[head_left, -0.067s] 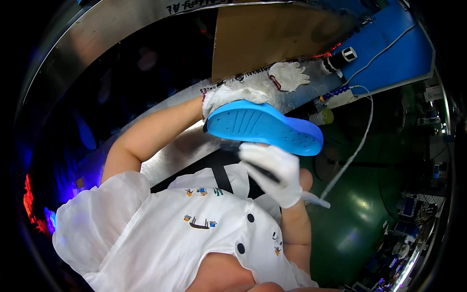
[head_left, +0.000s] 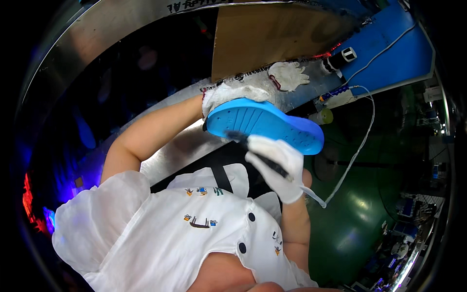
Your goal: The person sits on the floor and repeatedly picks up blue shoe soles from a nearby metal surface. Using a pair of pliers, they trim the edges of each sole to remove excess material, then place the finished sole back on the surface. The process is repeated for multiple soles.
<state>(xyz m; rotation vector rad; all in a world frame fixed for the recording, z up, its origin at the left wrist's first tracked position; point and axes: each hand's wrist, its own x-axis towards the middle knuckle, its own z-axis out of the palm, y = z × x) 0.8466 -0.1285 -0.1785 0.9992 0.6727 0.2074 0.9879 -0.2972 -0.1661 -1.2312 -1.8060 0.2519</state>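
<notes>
A bright blue shoe sole (head_left: 267, 124) is held up over my lap, its grooved and dotted face toward me. My left hand (head_left: 233, 96), in a white knit glove, grips its far left edge with the fingers partly hidden behind it. In a white glove too, my right hand (head_left: 279, 160) is closed around a slim black brush-like tool (head_left: 271, 164). The tool's dark tip is blurred and lies over the sole's lower left edge; I cannot tell whether it touches. From behind this hand a pale tube (head_left: 348, 168) loops away to the right.
A spare white glove (head_left: 289, 76) lies on the metal bench beside a brown board (head_left: 277, 41). Farther right are a black-and-white cylinder (head_left: 340, 59), a blue panel (head_left: 389, 46) and a yellowish roll (head_left: 321, 116). The floor (head_left: 355, 214) is green.
My right hand has moved slightly up and to the right, bringing the tool's tip over the sole's edge. The tube has shifted with it. My left hand and the sole are nearly still.
</notes>
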